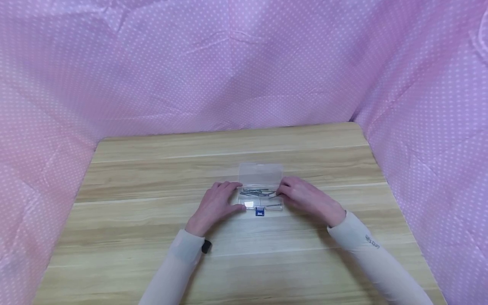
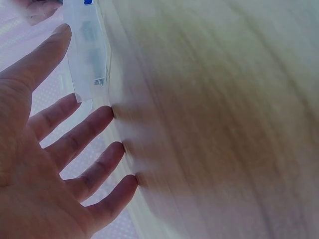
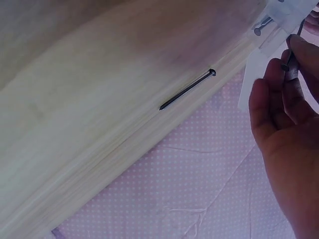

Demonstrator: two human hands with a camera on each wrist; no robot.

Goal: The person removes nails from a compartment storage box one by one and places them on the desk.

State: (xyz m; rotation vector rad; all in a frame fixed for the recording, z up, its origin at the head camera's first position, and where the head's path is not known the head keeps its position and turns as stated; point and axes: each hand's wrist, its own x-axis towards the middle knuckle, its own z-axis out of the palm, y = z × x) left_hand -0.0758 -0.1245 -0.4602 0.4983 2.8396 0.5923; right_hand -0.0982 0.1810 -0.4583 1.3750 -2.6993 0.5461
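Observation:
A clear plastic box (image 1: 241, 202) lies on the table with its lid (image 1: 260, 174) laid back and a blue catch (image 1: 259, 211) at the front. Several dark nails (image 1: 254, 192) lie in its rear part, and another nail (image 1: 273, 205) lies in the front right compartment. My left hand (image 1: 216, 205) spans the box's left end, thumb at the front corner, its other fingers spread and fairly straight. Over the right end, my right hand (image 1: 303, 197) pinches a nail (image 3: 285, 67) between thumb and fingers. A loose nail (image 3: 187, 90) lies on the table near it.
The wood-grain table (image 1: 244, 262) has its far edge against a pink dotted cloth (image 1: 228, 76), which also hangs along both sides. A small black object (image 1: 206, 246) shows at the left sleeve's cuff.

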